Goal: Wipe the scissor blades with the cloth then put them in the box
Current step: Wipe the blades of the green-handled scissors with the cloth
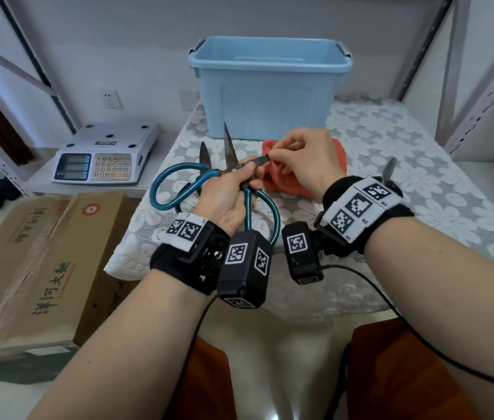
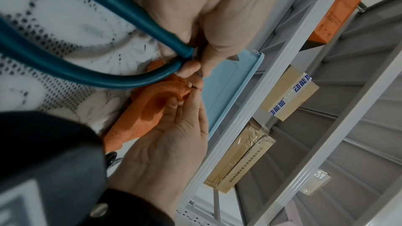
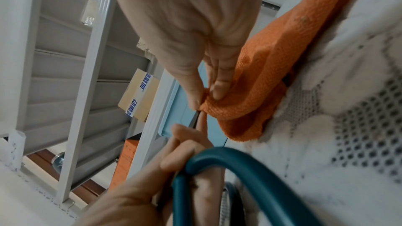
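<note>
My left hand (image 1: 247, 177) grips a pair of teal-handled scissors (image 1: 179, 177) near the pivot and holds them above the table with the blades spread wide. One rusty blade (image 1: 229, 144) points up. The other blade (image 1: 257, 160) points right into the orange cloth (image 1: 288, 181). My right hand (image 1: 273, 155) pinches a fold of the cloth (image 3: 250, 102) around that blade's tip, thumb against fingers. The rest of the cloth (image 2: 150, 109) lies on the lace tablecloth. The open light-blue box (image 1: 270, 86) stands just behind the hands.
A second pair of scissors (image 1: 204, 151) lies on the table under the held pair, and another blade (image 1: 389, 171) shows behind my right wrist. A weighing scale (image 1: 106, 153) and a cardboard carton (image 1: 42, 262) sit to the left. Metal shelf posts (image 1: 481, 86) stand at the right.
</note>
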